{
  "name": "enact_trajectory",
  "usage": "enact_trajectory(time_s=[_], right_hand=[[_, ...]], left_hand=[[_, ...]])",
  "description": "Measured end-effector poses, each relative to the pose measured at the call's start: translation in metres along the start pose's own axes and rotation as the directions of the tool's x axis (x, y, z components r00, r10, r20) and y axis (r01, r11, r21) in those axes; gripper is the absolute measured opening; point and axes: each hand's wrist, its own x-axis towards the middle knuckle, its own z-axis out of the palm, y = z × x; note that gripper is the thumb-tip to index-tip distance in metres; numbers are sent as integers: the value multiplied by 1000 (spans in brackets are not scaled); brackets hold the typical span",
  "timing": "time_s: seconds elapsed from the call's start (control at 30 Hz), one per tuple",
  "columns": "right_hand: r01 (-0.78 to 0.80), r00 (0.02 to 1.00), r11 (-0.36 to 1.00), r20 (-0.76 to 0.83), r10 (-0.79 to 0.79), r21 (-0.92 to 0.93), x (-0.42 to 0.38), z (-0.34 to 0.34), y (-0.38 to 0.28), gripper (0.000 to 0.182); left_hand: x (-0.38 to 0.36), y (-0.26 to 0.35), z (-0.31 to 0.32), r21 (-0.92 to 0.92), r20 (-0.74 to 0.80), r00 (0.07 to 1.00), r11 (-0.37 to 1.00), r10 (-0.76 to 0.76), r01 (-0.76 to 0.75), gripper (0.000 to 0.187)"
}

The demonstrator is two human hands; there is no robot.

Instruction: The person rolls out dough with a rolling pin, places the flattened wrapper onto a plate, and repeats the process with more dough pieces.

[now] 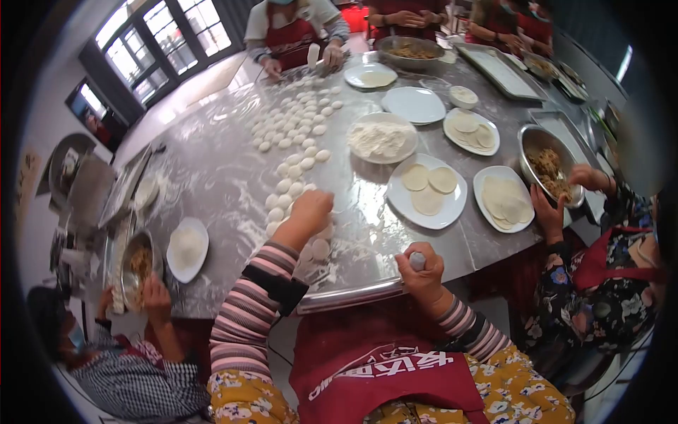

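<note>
My right hand [425, 277] is closed around a rolling pin [417, 261] at the table's near edge, with the pin's rounded end showing. My left hand [308, 216] reaches over the small dough pieces [284, 186], its fingers curled down. What those fingers hold, if anything, is hidden. More dough pieces [320, 249] lie floured just below this hand. To the right, a white plate [452, 206] carries three flat round dough wrappers [427, 202]. Behind it sits a plate heaped with flour [382, 138].
Right of me, a person's hands [549, 214] are at a metal bowl of filling [547, 166], near a plate of stacked wrappers [506, 200]. At left, another person's hand [156, 299] is at a filling bowl [138, 261]. A person [296, 35] works across the metal table [212, 152].
</note>
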Motion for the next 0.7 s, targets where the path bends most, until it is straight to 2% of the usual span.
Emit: enact_trajectory(time_s=[0.07,0.1,0.13,0.17,0.2,0.3,0.33,0.4,0.43,0.5,0.53,0.57,0.63,0.67,0.7], right_hand=[[-84,996,996,18,84,6,0,-1,-1,22],[-76,996,997,37,75,10,1,-2,-2,22],[-103,993,994,53,102,21,7,-1,-2,22],[-132,989,991,64,130,31,16,2,-6,23],[95,995,994,-7,-95,-55,31,8,-10,23],[124,992,991,28,-123,-41,57,28,2,23],[122,992,991,31,-121,-48,58,34,13,23],[-39,998,998,49,42,-48,53,41,33,22],[-27,998,998,55,30,-51,50,37,32,22],[34,999,992,-18,-37,-124,25,23,28,21],[-44,996,999,-74,42,-24,19,23,22,20],[-39,997,999,-63,38,-25,24,25,24,20],[-23,996,994,-90,13,-109,27,28,21,20],[-67,997,994,-38,64,-82,35,32,26,20],[-11,998,998,-59,7,-67,44,41,33,20]], left_hand=[[-11,23,-8,-257,-84,995,966,-44,21,8],[-22,36,-11,-578,18,992,809,-122,110,14],[-33,45,-5,-715,101,982,674,-158,182,20],[-42,51,4,-730,152,972,643,-179,232,20],[-52,57,15,-722,169,962,637,-214,269,19],[-62,64,22,-725,180,955,624,-237,291,16],[-62,66,22,-736,169,961,620,-218,270,15],[-65,73,18,-703,167,958,653,-235,283,15],[-64,72,14,-660,146,954,693,-262,291,15],[-72,68,21,-691,135,957,668,-258,277,15],[-73,69,19,-686,111,957,677,-267,268,15],[-75,71,19,-682,97,956,682,-276,265,15],[-75,77,24,-726,146,963,636,-228,261,15],[-68,79,23,-686,150,971,688,-184,237,14],[-60,79,21,-644,151,978,737,-143,207,14]])
